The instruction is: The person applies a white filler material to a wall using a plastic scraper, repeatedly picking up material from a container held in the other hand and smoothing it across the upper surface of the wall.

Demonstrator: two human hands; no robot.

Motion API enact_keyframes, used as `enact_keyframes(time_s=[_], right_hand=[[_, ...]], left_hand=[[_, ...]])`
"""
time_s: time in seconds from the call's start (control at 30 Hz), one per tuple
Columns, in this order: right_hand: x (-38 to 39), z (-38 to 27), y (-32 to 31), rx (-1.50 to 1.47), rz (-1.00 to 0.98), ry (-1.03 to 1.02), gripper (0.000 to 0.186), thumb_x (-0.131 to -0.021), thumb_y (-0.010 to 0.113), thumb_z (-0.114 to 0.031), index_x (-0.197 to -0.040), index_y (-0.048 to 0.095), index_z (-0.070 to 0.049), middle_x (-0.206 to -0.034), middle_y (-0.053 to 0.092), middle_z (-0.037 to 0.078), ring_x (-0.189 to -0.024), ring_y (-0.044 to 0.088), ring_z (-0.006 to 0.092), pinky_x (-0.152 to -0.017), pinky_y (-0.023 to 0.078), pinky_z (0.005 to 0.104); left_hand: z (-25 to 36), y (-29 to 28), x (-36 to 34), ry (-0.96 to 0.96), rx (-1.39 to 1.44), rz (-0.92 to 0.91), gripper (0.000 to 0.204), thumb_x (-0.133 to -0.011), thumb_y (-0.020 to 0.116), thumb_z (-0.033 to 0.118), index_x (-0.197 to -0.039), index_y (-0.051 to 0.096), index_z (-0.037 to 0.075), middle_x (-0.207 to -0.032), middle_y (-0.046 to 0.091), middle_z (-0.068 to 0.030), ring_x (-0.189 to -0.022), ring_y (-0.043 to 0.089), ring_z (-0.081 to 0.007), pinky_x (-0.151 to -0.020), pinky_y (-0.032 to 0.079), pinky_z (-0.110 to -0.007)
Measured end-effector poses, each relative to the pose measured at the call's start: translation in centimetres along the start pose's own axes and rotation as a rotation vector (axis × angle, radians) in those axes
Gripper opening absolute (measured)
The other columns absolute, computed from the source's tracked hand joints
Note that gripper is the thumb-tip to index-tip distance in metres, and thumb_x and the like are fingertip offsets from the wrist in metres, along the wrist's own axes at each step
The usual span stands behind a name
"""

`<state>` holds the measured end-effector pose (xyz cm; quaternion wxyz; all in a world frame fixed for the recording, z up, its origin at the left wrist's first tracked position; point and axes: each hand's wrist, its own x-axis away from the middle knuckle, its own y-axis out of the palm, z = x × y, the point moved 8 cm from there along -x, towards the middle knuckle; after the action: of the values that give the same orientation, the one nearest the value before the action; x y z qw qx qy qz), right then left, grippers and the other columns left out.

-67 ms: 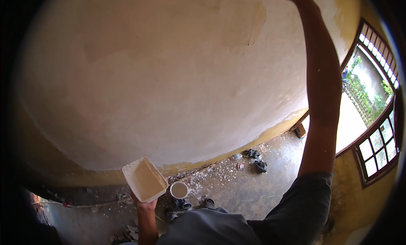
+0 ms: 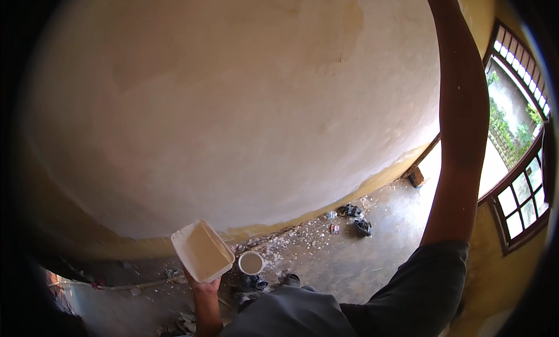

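Observation:
My left hand (image 2: pixel 205 286) grips a rectangular pale plastic tub (image 2: pixel 204 251) from below. Creamy residue coats its inside, and it is tilted so its open top faces me. Beyond it rises a wall (image 2: pixel 250 121) covered in a whitish skim coat, with a darker, damp-looking patch near the top right and bare yellow paint along its borders. My right arm (image 2: pixel 463 116) stretches up along the right side of the wall. The right hand lies past the upper edge of the picture, so whatever it holds is hidden.
A round white bucket (image 2: pixel 251 262) stands on the floor near my feet. Black plastic bags (image 2: pixel 362 227) and white crumbs (image 2: pixel 279 244) lie along the wall's base. A small cardboard box (image 2: pixel 416 177) sits by the doorway. A paned window (image 2: pixel 521 200) is at the right.
My right arm has shifted right and upward, carrying the hand out of the picture. The tub and floor things sit slightly lower and farther right in view; the left hand keeps its grip.

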<state>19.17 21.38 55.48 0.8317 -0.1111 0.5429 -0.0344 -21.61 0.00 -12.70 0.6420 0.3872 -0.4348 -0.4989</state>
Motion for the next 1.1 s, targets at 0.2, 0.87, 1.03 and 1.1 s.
enact_keyframes(time_s=[0.2,0.87,1.03,1.1], right_hand=[[15.6,-6.7,2.3,-0.219,-0.103,0.017,0.031,-0.097,0.063,-0.025,-0.121,0.063,-0.007,-0.114,0.069,0.017,-0.104,0.066,0.0386,-0.089,0.054,0.0438],[11.7,-2.0,2.7,-0.367,-0.253,-0.05,0.03,-0.098,0.058,-0.018,-0.125,0.064,-0.005,-0.115,0.07,0.017,-0.106,0.067,0.0352,-0.093,0.054,0.0424],[27.2,-13.4,8.9,-0.45,-0.606,-0.169,0.014,-0.091,0.056,-0.003,-0.104,0.056,-0.006,-0.096,0.066,0.015,-0.081,0.07,0.0339,-0.064,0.057,0.0462],[27.2,-13.2,10.0,-0.31,-0.636,-0.172,0.015,-0.09,0.054,-0.003,-0.104,0.056,-0.007,-0.094,0.066,0.013,-0.082,0.071,0.0313,-0.063,0.058,0.045]], left_hand=[[-0.1,-2.1,0.0,0.026,0.028,-0.093,0.059,-0.097,0.05,0.051,-0.144,0.048,0.015,-0.139,0.057,-0.0082,-0.129,0.053,-0.0335,-0.108,0.039,-0.063],[-5.6,-4.5,0.0,0.021,0.107,0.077,0.056,-0.098,0.047,0.05,-0.14,0.052,0.014,-0.136,0.058,-0.0096,-0.125,0.056,-0.0335,-0.105,0.045,-0.059],[-7.5,-3.2,0.1,0.016,0.203,0.138,0.056,-0.099,0.044,0.051,-0.14,0.052,0.015,-0.139,0.056,-0.0108,-0.127,0.054,-0.037,-0.105,0.042,-0.064],[-7.5,-0.6,0.8,0.067,0.012,0.029,0.055,-0.098,0.047,0.051,-0.138,0.054,0.013,-0.132,0.061,-0.0075,-0.123,0.057,-0.0304,-0.105,0.045,-0.054]])
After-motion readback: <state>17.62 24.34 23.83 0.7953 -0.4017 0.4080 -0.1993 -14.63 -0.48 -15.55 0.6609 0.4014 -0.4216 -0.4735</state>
